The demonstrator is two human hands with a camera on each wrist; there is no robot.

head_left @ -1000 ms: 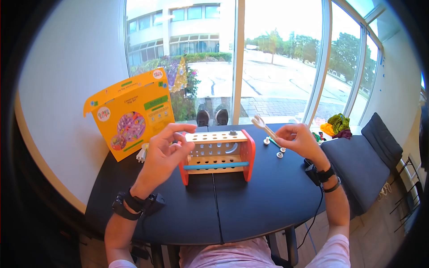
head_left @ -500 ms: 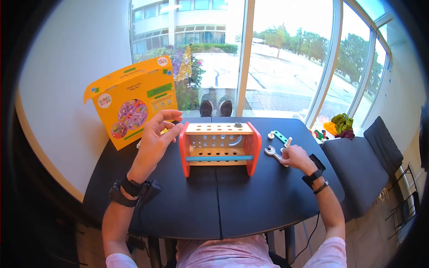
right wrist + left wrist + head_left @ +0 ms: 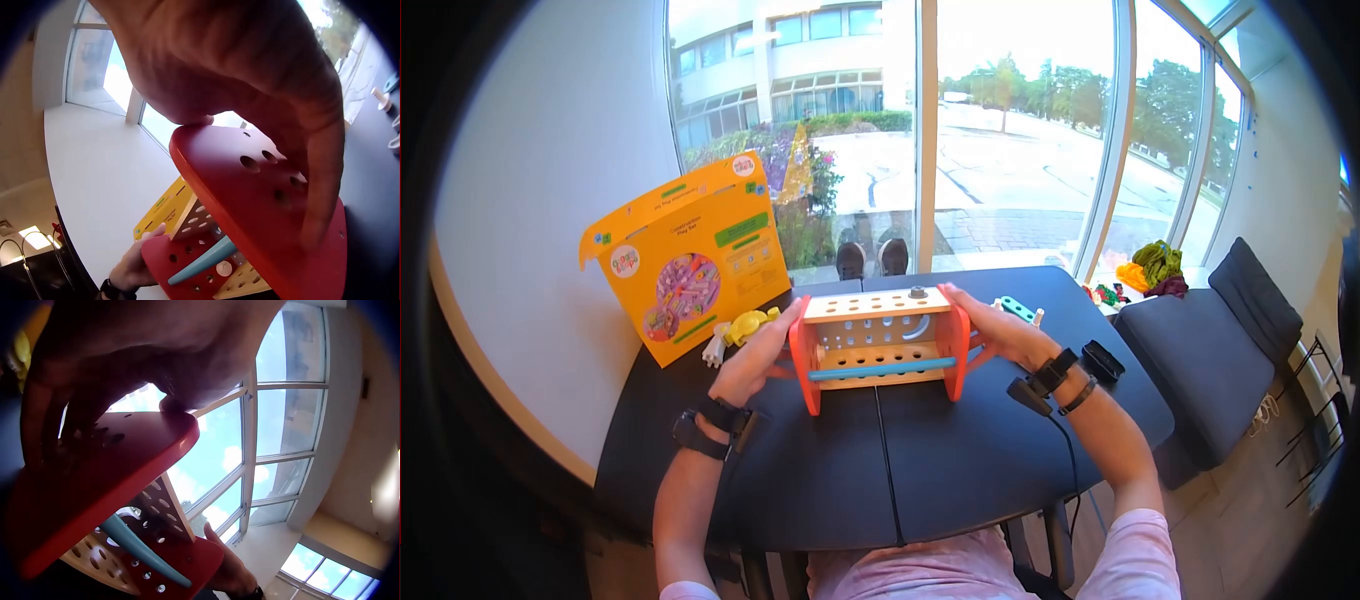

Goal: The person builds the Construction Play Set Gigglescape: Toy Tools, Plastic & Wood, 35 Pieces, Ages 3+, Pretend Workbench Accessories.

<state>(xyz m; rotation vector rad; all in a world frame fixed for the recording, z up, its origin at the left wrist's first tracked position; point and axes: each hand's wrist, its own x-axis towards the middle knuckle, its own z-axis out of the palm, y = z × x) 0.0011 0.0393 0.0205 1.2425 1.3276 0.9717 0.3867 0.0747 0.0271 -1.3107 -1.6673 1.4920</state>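
A wooden toy workbench (image 3: 878, 369) stands on the table, with red side panels, a perforated top and a blue bar across its front. My left hand (image 3: 747, 362) holds its left red panel (image 3: 106, 462), fingers spread over the outer face and thumb at the top edge. On the opposite side my right hand (image 3: 1012, 338) grips the right red panel (image 3: 250, 187) in the same way. A grey bolt head (image 3: 917, 292) sits on the top board. Beyond the right hand lie a green perforated strip (image 3: 1017, 309) and white screws (image 3: 380, 98); the toy wrench is hidden from the head view.
A yellow toy box (image 3: 690, 255) leans at the back left, with yellow pieces (image 3: 750, 325) and white pieces (image 3: 715, 346) before it. A black object (image 3: 1103, 361) lies right of my right wrist. Beside the table stands a grey chair (image 3: 1190, 365); windows rise behind.
My right hand set the toy wrench down on the right of the table, let go and moved left to the workbench. The left hand came down onto the left panel.
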